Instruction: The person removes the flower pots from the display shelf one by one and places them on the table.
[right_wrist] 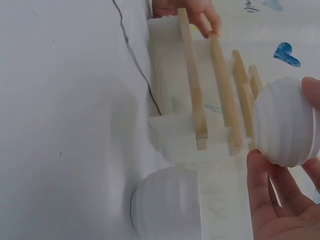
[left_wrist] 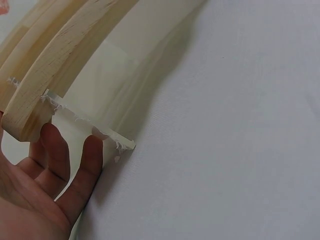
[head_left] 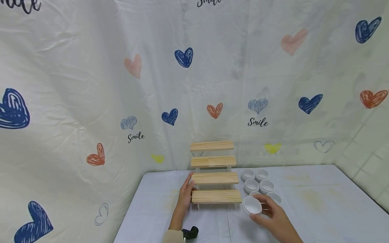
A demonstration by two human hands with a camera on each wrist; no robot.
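A four-tier display stand (head_left: 215, 178) of pale wooden planks on clear side supports stands on the table. My left hand (head_left: 183, 197) grips the stand's left side, its fingers (left_wrist: 55, 150) curled behind the end of a plank in the left wrist view. Just right of the lowest plank, my right hand (head_left: 273, 217) pinches a small round white cup (head_left: 252, 205) between thumb and fingers. In the right wrist view this cup (right_wrist: 282, 122) shows ribbed sides and is raised off the table.
Several more white cups (head_left: 251, 185) sit in two columns right of the stand, the nearest partly hidden by my right hand. The white cloth-covered table (head_left: 307, 192) meets a heart-printed curtain (head_left: 218, 77) behind. A black strapped object (head_left: 190, 233) is at my left wrist.
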